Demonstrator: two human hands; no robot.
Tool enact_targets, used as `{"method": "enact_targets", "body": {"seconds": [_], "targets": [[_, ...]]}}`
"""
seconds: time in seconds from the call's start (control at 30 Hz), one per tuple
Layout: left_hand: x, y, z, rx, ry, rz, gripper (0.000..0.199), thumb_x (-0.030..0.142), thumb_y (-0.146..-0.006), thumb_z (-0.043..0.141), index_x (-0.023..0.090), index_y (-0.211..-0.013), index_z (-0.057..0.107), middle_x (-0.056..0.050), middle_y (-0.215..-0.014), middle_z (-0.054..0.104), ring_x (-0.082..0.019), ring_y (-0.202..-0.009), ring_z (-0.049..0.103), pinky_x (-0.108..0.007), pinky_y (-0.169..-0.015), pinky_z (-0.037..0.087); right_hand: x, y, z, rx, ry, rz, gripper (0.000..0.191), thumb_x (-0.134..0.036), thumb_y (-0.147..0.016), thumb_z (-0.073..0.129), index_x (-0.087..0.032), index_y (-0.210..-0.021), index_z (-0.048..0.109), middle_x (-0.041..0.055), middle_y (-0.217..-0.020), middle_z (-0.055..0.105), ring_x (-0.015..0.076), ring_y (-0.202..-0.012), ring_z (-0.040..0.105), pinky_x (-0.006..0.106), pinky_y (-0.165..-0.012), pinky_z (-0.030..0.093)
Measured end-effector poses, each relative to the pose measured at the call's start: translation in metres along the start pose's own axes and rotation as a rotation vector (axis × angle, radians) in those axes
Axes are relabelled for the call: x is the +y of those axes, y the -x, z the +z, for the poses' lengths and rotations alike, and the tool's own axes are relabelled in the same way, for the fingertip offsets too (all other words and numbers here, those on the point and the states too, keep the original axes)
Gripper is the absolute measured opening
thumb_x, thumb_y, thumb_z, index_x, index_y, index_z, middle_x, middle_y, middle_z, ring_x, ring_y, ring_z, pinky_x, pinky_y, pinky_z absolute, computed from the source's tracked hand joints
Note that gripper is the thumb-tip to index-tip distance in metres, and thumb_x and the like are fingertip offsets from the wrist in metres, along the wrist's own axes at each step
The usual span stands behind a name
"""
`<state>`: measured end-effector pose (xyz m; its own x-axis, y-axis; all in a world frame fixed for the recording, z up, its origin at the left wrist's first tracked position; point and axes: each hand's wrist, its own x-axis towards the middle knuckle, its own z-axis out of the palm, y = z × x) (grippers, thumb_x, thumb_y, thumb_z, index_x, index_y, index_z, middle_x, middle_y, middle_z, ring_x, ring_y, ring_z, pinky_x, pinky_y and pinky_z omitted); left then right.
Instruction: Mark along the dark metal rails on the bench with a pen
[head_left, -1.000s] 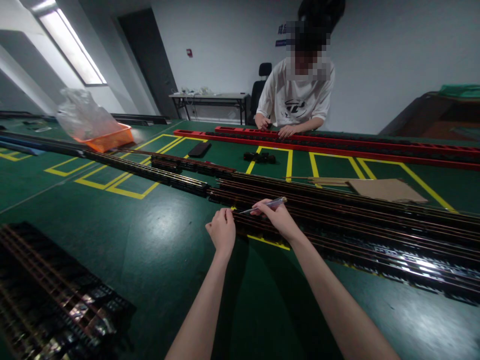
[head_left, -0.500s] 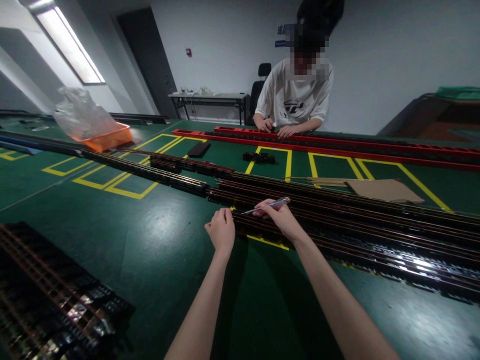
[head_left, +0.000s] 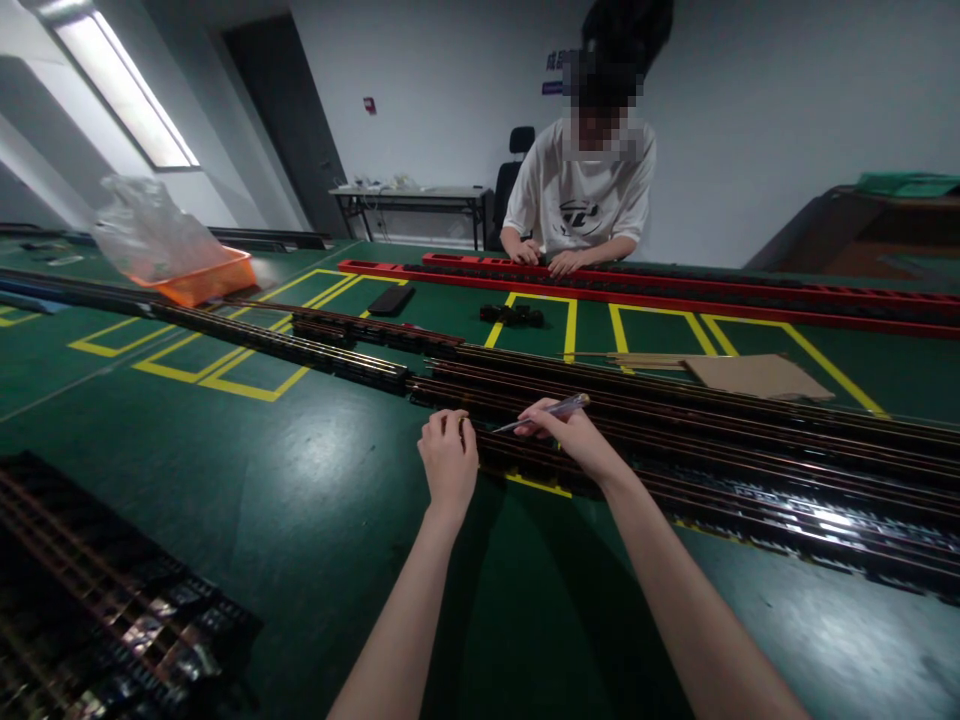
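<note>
My right hand (head_left: 568, 432) grips a slim screwdriver (head_left: 573, 402) with a clear handle, its thin shaft pointing left and down toward the nearest dark strip. My left hand (head_left: 448, 462) has its fingers curled over the left end of that long black strip with copper-coloured rods (head_left: 525, 463); the fingertips are partly hidden. Several similar black strips (head_left: 750, 470) lie side by side beyond it, running off to the right. The screwdriver's tip is close to my left fingers. Whether it touches the strip, I cannot tell.
More black strips (head_left: 112, 590) lie at the lower left. Across the green table, a person in a white shirt (head_left: 581, 190) handles long red rails (head_left: 675, 300). An orange tray (head_left: 214, 278) with a plastic bag, a dark phone-like slab (head_left: 391, 300) and cardboard (head_left: 757, 376) lie about.
My right hand and the screwdriver have shifted slightly right, away from my left hand. My left hand has turned, with its fingers more spread over the strip's end. The view has moved slightly.
</note>
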<state>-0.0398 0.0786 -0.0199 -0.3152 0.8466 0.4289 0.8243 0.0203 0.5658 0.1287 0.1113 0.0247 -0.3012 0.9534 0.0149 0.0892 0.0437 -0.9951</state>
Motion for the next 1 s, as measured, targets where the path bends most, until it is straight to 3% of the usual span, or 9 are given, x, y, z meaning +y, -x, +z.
{"method": "enact_targets", "body": {"seconds": [0.17,0.37,1.0], "targets": [[-0.001,0.002,0.005,-0.027,-0.046,0.002,0.032,0.026,-0.091,0.040,0.015,-0.115,0.058,-0.015,-0.124,0.049,-0.028,-0.110,0.051,-0.043,-0.088,0.044,-0.001,0.002,-0.005,-0.005,0.011,0.024,0.016,-0.030,-0.079,0.054,-0.018,-0.076,0.064,0.0042,-0.074,0.071,0.0170,-0.076,0.067,0.030,-0.071,0.046],[0.000,0.000,0.002,-0.119,-0.068,-0.022,0.031,0.026,-0.092,0.038,0.018,-0.109,0.062,-0.012,-0.117,0.055,-0.027,-0.109,0.052,-0.043,-0.091,0.042,-0.001,0.004,-0.009,-0.003,0.023,0.027,0.017,-0.032,-0.079,0.054,-0.018,-0.075,0.063,0.0042,-0.074,0.071,0.0169,-0.076,0.067,0.030,-0.070,0.046],[0.000,0.000,0.000,-0.141,-0.062,-0.036,0.028,0.026,-0.092,0.039,0.019,-0.106,0.062,-0.011,-0.114,0.056,-0.026,-0.107,0.052,-0.043,-0.090,0.042,0.002,0.003,-0.016,-0.001,-0.021,0.034,0.018,-0.033,-0.077,0.056,-0.018,-0.072,0.063,0.0042,-0.071,0.071,0.0174,-0.074,0.067,0.032,-0.072,0.047]]}}
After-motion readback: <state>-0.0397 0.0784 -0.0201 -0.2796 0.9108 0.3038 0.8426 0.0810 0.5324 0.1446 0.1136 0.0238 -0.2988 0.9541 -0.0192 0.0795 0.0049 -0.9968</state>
